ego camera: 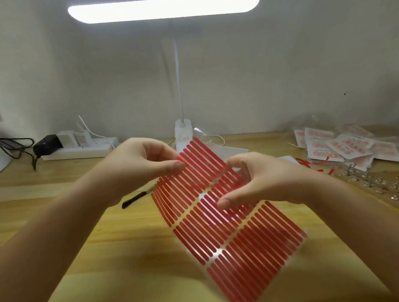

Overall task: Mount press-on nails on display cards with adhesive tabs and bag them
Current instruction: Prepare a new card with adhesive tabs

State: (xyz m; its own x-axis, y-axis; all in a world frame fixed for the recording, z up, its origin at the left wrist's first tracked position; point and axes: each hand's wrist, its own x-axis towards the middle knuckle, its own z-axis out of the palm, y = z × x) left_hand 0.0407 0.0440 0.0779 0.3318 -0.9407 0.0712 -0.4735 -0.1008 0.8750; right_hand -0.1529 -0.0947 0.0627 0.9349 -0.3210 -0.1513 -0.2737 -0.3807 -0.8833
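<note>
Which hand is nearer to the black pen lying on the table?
Left. The left hand holds the sheet of red adhesive strips just above and right of the black pen. The right hand is farther right, across the sheet.

wooden table, power strip, bagged cards

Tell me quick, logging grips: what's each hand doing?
Left hand: pinches the clear sheet of red adhesive strips.
Right hand: fingers curled at the sheet; grip unclear.
</note>
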